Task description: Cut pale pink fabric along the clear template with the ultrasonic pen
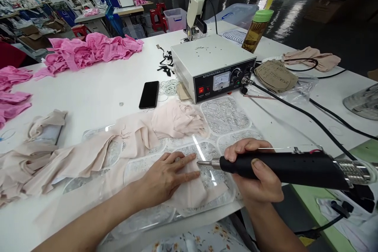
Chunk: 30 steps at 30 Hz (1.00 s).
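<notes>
I pin thin beige fabric (190,193) near the white counter's (97,86) front edge with my spread left hand (165,177), right grip (256,169) clasping the black cylindrical metal-tipped tool (286,165), seemingly lining it up, the next move calling for steady aim.

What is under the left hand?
Beneath the left hand lies beige fabric, over a patterned mat; what the palm itself covers cannot be seen.

My left hand (168,177) hides some of the beige fabric (190,196). Clear jar (363,101) near the table (100,90)'s right edge gets cut off, and the brown card (276,75)'s scribbles are way too tiny.
</notes>
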Motion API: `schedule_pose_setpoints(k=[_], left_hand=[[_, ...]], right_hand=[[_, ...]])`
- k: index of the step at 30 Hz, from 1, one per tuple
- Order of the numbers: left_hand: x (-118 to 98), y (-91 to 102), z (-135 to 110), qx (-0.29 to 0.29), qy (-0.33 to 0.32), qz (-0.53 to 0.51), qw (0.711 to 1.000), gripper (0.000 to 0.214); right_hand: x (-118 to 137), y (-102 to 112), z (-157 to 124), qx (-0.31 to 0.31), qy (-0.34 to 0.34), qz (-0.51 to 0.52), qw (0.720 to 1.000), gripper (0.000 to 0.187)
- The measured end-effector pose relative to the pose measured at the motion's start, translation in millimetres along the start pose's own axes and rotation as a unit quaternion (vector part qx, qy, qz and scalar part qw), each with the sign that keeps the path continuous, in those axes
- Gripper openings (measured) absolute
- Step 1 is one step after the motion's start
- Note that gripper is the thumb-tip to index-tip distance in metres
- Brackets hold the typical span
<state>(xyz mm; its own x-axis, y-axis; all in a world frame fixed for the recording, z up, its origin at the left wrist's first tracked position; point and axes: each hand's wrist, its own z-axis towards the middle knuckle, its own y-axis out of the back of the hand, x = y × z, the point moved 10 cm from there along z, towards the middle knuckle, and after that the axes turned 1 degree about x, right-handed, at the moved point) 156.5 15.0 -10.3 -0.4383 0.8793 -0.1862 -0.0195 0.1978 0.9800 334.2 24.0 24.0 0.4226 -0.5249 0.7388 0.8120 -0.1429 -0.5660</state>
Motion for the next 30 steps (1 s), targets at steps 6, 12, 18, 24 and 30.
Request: schedule_pose_setpoints(k=[6,12,18,24,30], left_hand=[[-1.0,1.2,-0.3,-0.010,-0.003,0.005,1.000,0.057],[-0.8,0.1,-0.9,-0.002,-0.001,0.007,1.000,0.057],[-1.2,1.0,-0.3,0.001,-0.001,0.006,1.000,0.057],[-0.6,0.0,-0.6,0.006,0.007,0.005,1.000,0.057],[-3.1,3.6,0.5,0.005,0.004,0.019,1.000,0.056]], right_hand=[[-2.7,-0.4,-1.1,0.007,-0.006,-0.008,1.000,0.011],[-2.3,-0.9,-1.9,0.009,-0.006,-0.012,1.000,0.011],[-1.8,0.0,-1.8,0.012,-0.004,-0.012,1.000,0.010],[-2.0,-3.3,-1.4,0.026,-0.002,-0.007,1.000,0.006],[-0.5,0.8,-1.0,0.019,-0.010,0.003,1.000,0.009]])
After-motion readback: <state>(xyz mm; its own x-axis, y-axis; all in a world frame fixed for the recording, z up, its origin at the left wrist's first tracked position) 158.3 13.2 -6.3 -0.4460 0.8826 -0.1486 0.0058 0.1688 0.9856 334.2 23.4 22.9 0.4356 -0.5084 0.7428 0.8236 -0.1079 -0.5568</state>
